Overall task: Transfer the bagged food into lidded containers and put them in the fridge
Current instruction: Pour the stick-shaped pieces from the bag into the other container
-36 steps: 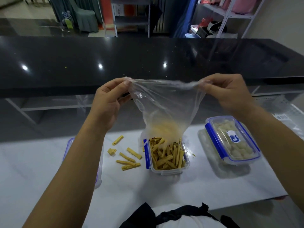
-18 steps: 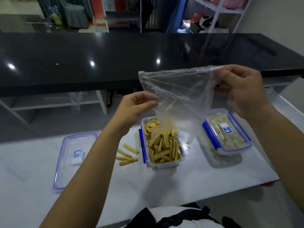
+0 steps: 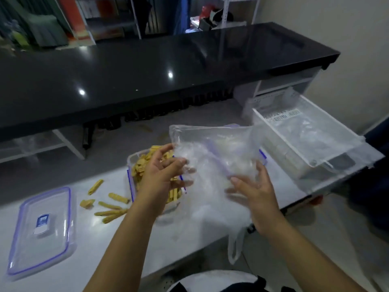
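Note:
An empty clear plastic bag (image 3: 212, 144) hangs crumpled in the air between my two hands. My left hand (image 3: 163, 175) holds its left side with curled fingers, just above the open container (image 3: 134, 165) full of yellow snack sticks. Against the bag's right side my right hand (image 3: 253, 192) presses with spread fingers. A closed blue-clipped container (image 3: 262, 154) lies mostly hidden behind the bag. The loose lid (image 3: 42, 224) rests flat at the left of the white table (image 3: 101, 256).
Several spilled yellow sticks (image 3: 109, 205) lie on the table between the lid and the open container. A clear plastic drawer (image 3: 305, 131) sits at the right end. A long black counter (image 3: 147, 70) runs behind. Another thin bag (image 3: 235, 247) hangs over the table's front edge.
The bag, held stretched out high before, has come down and is bunched between both hands. My left hand rejoined it. The view swung right and down.

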A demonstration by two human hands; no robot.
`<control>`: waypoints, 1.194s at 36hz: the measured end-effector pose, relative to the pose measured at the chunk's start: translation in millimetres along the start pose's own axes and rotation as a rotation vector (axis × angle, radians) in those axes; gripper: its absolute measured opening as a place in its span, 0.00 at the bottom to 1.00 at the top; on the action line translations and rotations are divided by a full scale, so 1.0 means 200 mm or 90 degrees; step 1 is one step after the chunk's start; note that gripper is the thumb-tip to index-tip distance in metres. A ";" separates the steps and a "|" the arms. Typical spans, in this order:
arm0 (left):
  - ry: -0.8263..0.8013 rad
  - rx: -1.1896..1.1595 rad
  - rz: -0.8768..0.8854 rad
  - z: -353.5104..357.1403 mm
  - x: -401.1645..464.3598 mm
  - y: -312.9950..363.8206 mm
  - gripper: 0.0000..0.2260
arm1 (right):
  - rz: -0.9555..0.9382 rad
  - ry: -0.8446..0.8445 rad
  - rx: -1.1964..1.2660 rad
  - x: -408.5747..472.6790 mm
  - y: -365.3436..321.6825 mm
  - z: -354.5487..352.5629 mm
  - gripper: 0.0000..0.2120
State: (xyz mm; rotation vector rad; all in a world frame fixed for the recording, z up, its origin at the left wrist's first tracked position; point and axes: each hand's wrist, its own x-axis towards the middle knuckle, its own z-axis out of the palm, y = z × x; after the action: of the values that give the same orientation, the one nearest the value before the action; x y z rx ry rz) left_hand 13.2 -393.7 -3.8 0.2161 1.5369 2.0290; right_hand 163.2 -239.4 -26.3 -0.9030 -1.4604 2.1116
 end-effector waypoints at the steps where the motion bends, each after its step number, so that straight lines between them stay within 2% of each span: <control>1: 0.016 0.012 -0.002 0.05 -0.01 -0.04 0.18 | -0.016 0.030 -0.004 0.00 -0.01 -0.05 0.32; 4: 0.031 0.099 -0.003 0.23 -0.05 -0.13 0.17 | -0.067 0.090 -0.027 0.00 -0.10 -0.25 0.31; 7: 0.006 0.185 0.044 0.45 -0.08 -0.22 0.19 | -0.126 0.125 -0.109 0.02 -0.19 -0.51 0.29; 13: -0.045 0.287 0.109 0.85 -0.14 -0.40 0.27 | -0.149 0.120 -0.209 0.02 -0.34 -1.00 0.13; 18: -0.057 0.332 0.139 1.14 -0.10 -0.47 0.22 | -0.149 0.101 -0.283 0.11 -0.48 -1.30 0.16; 24: -0.121 0.406 0.141 1.40 0.02 -0.47 0.32 | -0.183 0.083 -0.377 0.37 -0.68 -1.48 0.19; 30: -0.125 0.484 0.141 1.60 0.28 -0.45 0.33 | -0.156 0.050 -0.514 0.71 -0.85 -1.52 0.28; 33: -0.077 0.627 0.140 1.68 0.45 -0.51 0.37 | -0.138 0.028 -0.610 0.89 -0.86 -1.54 0.32; 36: -0.033 0.790 0.207 1.78 0.58 -0.60 0.36 | -0.127 -0.004 -0.752 1.04 -0.81 -1.55 0.35; 38: -0.062 0.889 0.200 1.83 0.68 -0.67 0.30 | -0.145 -0.035 -0.881 1.13 -0.76 -1.55 0.35; 40: -0.119 0.974 0.147 1.87 0.77 -0.75 0.27 | -0.183 -0.077 -1.012 1.21 -0.69 -1.56 0.34; 43: -0.185 1.075 0.035 1.89 0.85 -0.86 0.28 | -0.162 -0.165 -1.129 1.32 -0.61 -1.59 0.35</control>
State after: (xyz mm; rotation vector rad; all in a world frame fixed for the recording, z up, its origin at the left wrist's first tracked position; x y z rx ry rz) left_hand 105.9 40.3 -75.0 1.0714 2.5485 0.1840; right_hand 200.9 188.0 -61.2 -0.7288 -3.2430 0.2602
